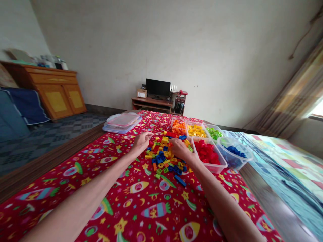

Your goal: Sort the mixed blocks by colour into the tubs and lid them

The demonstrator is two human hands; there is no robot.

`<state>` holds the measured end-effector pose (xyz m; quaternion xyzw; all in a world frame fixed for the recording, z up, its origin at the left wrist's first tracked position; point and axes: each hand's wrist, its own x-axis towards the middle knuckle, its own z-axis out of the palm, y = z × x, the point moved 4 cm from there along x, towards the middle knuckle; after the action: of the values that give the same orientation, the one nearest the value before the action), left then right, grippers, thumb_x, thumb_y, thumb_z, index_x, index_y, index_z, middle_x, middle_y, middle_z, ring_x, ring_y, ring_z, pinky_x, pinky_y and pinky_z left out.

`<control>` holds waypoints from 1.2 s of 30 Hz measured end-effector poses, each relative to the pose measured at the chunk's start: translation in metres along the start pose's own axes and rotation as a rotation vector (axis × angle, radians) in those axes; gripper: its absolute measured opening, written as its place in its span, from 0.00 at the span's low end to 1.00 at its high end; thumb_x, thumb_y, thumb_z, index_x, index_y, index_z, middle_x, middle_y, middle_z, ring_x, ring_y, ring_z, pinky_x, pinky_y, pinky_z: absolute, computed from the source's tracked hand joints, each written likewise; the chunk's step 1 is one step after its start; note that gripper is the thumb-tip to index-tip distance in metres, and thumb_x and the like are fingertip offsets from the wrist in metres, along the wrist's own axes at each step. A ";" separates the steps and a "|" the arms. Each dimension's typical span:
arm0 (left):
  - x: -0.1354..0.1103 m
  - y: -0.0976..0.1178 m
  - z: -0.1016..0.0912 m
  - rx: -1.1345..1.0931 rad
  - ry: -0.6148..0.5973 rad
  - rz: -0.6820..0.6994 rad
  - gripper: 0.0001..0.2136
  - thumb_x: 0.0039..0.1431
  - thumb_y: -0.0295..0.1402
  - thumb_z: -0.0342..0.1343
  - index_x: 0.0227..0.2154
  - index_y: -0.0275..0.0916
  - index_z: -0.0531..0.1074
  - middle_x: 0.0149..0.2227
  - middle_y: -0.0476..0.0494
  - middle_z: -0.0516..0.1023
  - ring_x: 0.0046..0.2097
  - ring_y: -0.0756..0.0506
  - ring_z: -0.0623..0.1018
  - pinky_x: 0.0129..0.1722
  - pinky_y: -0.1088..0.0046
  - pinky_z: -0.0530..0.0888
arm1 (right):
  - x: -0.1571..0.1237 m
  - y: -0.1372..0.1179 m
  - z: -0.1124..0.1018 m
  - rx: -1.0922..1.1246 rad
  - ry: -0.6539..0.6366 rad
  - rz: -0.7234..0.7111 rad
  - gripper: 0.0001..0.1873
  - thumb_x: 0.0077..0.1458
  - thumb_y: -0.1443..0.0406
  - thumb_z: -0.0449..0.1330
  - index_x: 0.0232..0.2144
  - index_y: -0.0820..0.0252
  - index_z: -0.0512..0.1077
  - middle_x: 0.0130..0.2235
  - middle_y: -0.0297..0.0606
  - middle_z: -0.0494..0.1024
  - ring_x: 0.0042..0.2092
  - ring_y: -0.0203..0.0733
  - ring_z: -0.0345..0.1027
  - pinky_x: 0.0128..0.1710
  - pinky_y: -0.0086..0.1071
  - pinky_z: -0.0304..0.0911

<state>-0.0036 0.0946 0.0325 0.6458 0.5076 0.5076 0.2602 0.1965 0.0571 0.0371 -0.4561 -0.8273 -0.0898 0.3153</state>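
Note:
A pile of small mixed-colour plastic bricks [165, 158] lies on a red cloth with rocket prints [141, 201]. My left hand [141, 142] rests at the pile's left edge with its fingers curled; I cannot make out anything in it. My right hand [179, 148] is over the pile's right side, fingers bent down among the bricks; what it grips, if anything, is hidden. Beside my right hand stands a clear tub of red bricks [208, 154].
More clear tubs hold orange bricks [178, 126], yellow bricks [196, 130], green bricks [214, 133] and blue bricks [234, 153]. A stack of tub lids [121, 122] lies at the far left of the cloth. A bed edge runs along the right.

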 end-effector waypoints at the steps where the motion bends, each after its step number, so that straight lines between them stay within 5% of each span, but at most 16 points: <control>1: 0.001 -0.002 -0.001 0.002 0.012 0.004 0.13 0.43 0.25 0.49 0.29 0.41 0.76 0.35 0.46 0.81 0.41 0.42 0.79 0.46 0.68 0.72 | 0.001 0.001 0.005 -0.008 -0.074 -0.012 0.20 0.42 0.77 0.52 0.38 0.58 0.74 0.36 0.40 0.77 0.41 0.43 0.70 0.40 0.33 0.66; 6: 0.001 -0.018 0.008 0.020 -0.036 -0.014 0.13 0.40 0.24 0.50 0.29 0.41 0.76 0.34 0.46 0.81 0.41 0.42 0.78 0.46 0.69 0.72 | 0.007 0.005 0.013 -0.042 -0.355 0.029 0.18 0.42 0.78 0.54 0.36 0.61 0.73 0.35 0.41 0.77 0.39 0.42 0.70 0.39 0.31 0.65; 15: -0.006 -0.016 0.019 0.261 -0.137 0.111 0.17 0.47 0.25 0.46 0.38 0.39 0.76 0.39 0.44 0.81 0.44 0.43 0.78 0.48 0.67 0.72 | 0.007 0.003 -0.009 0.100 -0.137 0.280 0.06 0.52 0.71 0.53 0.25 0.59 0.66 0.28 0.37 0.70 0.36 0.40 0.66 0.42 0.35 0.61; 20: -0.001 -0.030 0.021 0.232 -0.185 0.102 0.17 0.52 0.29 0.45 0.42 0.37 0.74 0.39 0.42 0.80 0.40 0.45 0.79 0.42 0.70 0.74 | 0.018 -0.001 -0.009 0.715 -0.060 0.462 0.13 0.53 0.67 0.49 0.18 0.57 0.53 0.20 0.27 0.57 0.24 0.32 0.59 0.33 0.31 0.64; 25: 0.000 -0.036 0.021 0.193 -0.230 0.125 0.20 0.56 0.38 0.44 0.43 0.34 0.74 0.39 0.38 0.80 0.38 0.44 0.79 0.38 0.68 0.75 | 0.017 -0.014 -0.011 1.272 -0.084 0.581 0.15 0.48 0.63 0.56 0.18 0.57 0.53 0.20 0.25 0.55 0.22 0.29 0.58 0.27 0.27 0.64; 31: -0.002 -0.031 0.020 0.254 -0.237 0.141 0.20 0.56 0.37 0.42 0.41 0.34 0.75 0.41 0.38 0.80 0.41 0.43 0.79 0.42 0.67 0.75 | 0.008 -0.020 -0.016 1.093 -0.164 0.615 0.13 0.51 0.65 0.53 0.18 0.58 0.54 0.18 0.25 0.56 0.20 0.33 0.67 0.19 0.22 0.55; 36: -0.008 -0.021 0.020 0.379 -0.203 0.192 0.18 0.55 0.31 0.41 0.38 0.37 0.76 0.42 0.41 0.80 0.45 0.43 0.78 0.48 0.66 0.72 | 0.034 0.010 -0.020 0.836 -0.066 0.571 0.12 0.54 0.64 0.50 0.20 0.59 0.58 0.18 0.27 0.62 0.23 0.37 0.72 0.19 0.20 0.56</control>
<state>0.0070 0.0985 0.0043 0.7762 0.5013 0.3579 0.1345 0.2001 0.0777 0.0719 -0.5014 -0.6444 0.3535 0.4566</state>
